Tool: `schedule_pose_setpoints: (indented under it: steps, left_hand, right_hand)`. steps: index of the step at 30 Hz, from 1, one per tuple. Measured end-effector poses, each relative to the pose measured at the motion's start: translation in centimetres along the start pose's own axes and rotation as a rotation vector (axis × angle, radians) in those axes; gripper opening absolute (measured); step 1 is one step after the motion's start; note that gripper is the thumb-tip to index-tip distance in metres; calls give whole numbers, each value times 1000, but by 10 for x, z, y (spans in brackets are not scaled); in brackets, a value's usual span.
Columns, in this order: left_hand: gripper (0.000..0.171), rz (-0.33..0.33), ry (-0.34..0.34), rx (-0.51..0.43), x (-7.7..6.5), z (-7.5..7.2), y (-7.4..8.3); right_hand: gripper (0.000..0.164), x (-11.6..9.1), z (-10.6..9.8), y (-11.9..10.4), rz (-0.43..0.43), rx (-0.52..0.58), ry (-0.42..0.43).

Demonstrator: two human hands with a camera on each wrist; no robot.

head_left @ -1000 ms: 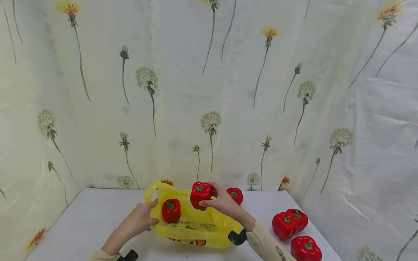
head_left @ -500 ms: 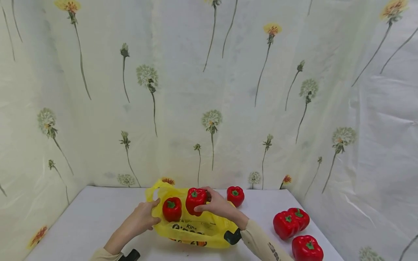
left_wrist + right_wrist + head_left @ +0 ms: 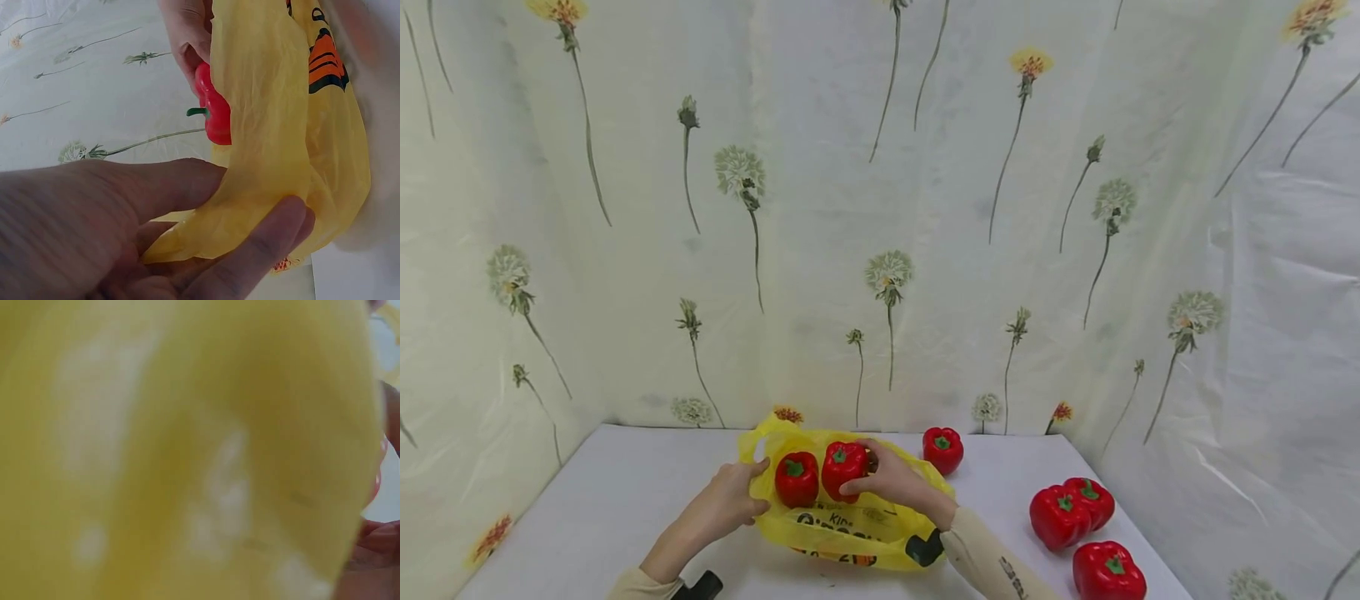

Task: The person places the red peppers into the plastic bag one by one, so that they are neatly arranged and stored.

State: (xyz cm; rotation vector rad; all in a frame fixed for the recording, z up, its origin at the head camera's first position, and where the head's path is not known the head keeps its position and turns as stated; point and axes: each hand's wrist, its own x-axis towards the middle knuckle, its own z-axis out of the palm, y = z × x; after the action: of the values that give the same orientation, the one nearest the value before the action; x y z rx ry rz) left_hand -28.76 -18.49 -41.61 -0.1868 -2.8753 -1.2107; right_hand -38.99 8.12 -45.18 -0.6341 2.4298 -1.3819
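Note:
A yellow plastic bag (image 3: 790, 527) lies on its side in front of me, its mouth spread. My left hand (image 3: 728, 498) pinches the left edge of the bag between thumb and fingers, as the left wrist view shows closely. Inside sits a red bell pepper (image 3: 797, 481) with a green stem. My right hand (image 3: 891, 479) grips another red bell pepper (image 3: 842, 472) at the bag's mouth, just right of the first one. Yellow plastic (image 3: 187, 450) fills most of the right wrist view and hides much of that hand.
Behind the right hand stands a single red bell pepper (image 3: 942, 450). Several more, including a front one (image 3: 1108, 572), sit at the right side of the white table (image 3: 625, 475). A curtain (image 3: 820, 208) printed with dandelions hangs around the back and sides.
My right hand has moved left and down, carrying its bell pepper to the bag, beside the first pepper. The left hand keeps its hold on the bag's edge.

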Motion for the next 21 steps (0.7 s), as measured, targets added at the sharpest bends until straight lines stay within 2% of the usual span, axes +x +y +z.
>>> schedule_pose_setpoints:
  steps: [21]
  left_hand:
    - [65, -11, -46, 20, 2, 1, 2]
  right_hand:
    - [76, 13, 13, 21, 31, 39, -1]
